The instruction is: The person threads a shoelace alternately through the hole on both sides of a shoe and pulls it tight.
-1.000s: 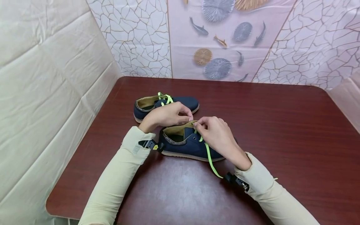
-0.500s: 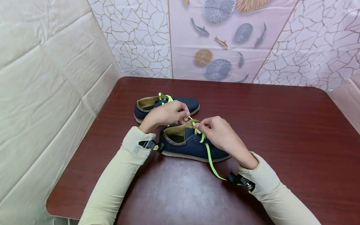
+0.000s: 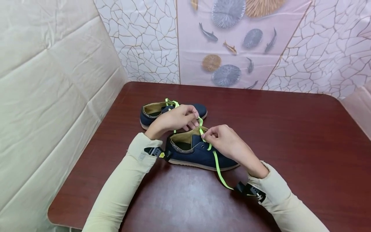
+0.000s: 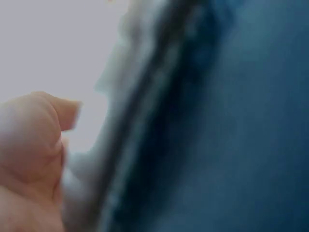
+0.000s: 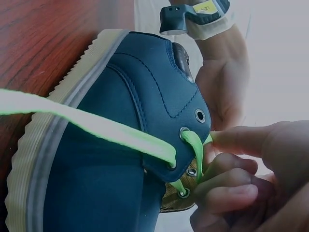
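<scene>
A navy shoe (image 3: 188,157) with a tan lining stands near the middle of the table, its toe to the right. A neon yellow-green shoelace (image 3: 218,166) runs through some of its eyelets, one length trailing down the near side. Above the far eyelet flap, my left hand (image 3: 178,118) pinches the lace where it rises from the shoe. My right hand (image 3: 227,141) pinches the lace close to the tongue, thumb and forefinger together, other fingers curled. The right wrist view shows an eyelet (image 5: 200,115) with no lace in it. The left wrist view is blurred, with the thumb (image 4: 67,113) visible.
Behind my left hand stands a second navy shoe (image 3: 147,120) with the same bright laces, partly covered by that hand. Both rest on a reddish-brown table (image 3: 275,129). A pale cloth wall (image 3: 58,106) borders the left side.
The left hand has drawn a length of lace up out of the far flap's eyelet. My right hand has shifted slightly right and down, and the view has tilted a little upward.
</scene>
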Motion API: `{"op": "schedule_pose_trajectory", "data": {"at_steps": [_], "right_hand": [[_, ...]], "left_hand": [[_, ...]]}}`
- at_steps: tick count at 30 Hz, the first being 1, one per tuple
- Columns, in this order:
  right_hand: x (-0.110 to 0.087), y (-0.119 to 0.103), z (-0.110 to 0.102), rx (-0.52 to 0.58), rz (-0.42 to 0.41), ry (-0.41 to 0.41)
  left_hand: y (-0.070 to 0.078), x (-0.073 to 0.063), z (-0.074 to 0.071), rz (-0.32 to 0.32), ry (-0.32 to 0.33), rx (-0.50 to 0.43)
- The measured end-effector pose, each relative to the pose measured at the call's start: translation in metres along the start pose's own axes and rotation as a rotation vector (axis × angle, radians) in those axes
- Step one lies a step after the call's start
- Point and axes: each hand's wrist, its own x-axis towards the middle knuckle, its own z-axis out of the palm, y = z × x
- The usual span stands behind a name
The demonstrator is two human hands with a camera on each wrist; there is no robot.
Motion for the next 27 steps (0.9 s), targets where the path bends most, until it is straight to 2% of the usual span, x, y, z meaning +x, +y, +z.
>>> {"op": "schedule_pose_trajectory", "data": {"at_steps": [6, 10, 15, 23, 27], "right_hand": [[-0.0013, 0.0013, -0.0002, 0.017, 0.005, -0.018], [-0.0012, 0.0016, -0.0002, 0.025, 0.003, -0.031], [-0.0002, 0.0012, -0.0007, 0.041, 0.010, -0.045], [0.0026, 0.0020, 0.0008, 0.070, 0.018, -0.047], [0.0028, 0.0023, 0.0024, 0.055, 0.019, -0.031]], "left_hand": [[-0.0039, -0.0008, -0.0003, 0.059, -0.066, 0.000], [-0.0036, -0.0001, 0.0005, 0.090, -0.047, 0.045], [-0.0016, 0.0017, 0.0026, 0.125, 0.039, 0.084], [0.0034, -0.0019, -0.0047, 0.144, 0.267, 0.051], [0.0038, -0.0028, -0.0068, 0.172, 0.308, 0.056]]}}
